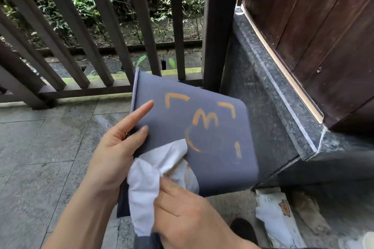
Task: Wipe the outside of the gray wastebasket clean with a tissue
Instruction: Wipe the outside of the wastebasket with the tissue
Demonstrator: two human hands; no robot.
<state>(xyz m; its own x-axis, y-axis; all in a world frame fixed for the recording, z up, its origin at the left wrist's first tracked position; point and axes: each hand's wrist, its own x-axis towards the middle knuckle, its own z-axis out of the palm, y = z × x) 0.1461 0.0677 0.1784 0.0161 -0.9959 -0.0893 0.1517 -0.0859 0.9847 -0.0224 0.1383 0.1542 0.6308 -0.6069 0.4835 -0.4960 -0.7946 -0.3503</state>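
On a balcony floor of pale, mottled stone tiles (40, 147), beside a dark wooden railing (97, 32) of square slats, the gray wastebasket (212, 153) was held off the ground near the middle of the view, tipped so that one broad, flat side faced up. It was a smooth, matte, slate-gray plastic bin with rounded corners and a thin flared rim (135, 89) at the far left end. What lay inside it could not be seen. Orange marks (204, 121) were smeared across its face: two corner-like brackets, a looping squiggle, a faint curved arc and a short dash near the right edge.

The left hand (117, 147) gripped the bin's left edge, its thumb pressed on the gray face and its index finger stretched straight along the surface; the other fingers were hidden behind the bin. The right hand (188, 214) pinched a crumpled white tissue (159, 170) with its fingers curled around it. The soft, creased tissue lay against the lower left of the bin's face and carried an orange-brown stain.

To the right ran a speckled dark granite ledge (269, 95) below brown wooden panels (315, 26). On the floor at lower right lay a white paper packet (277, 214) with a small orange picture on it.
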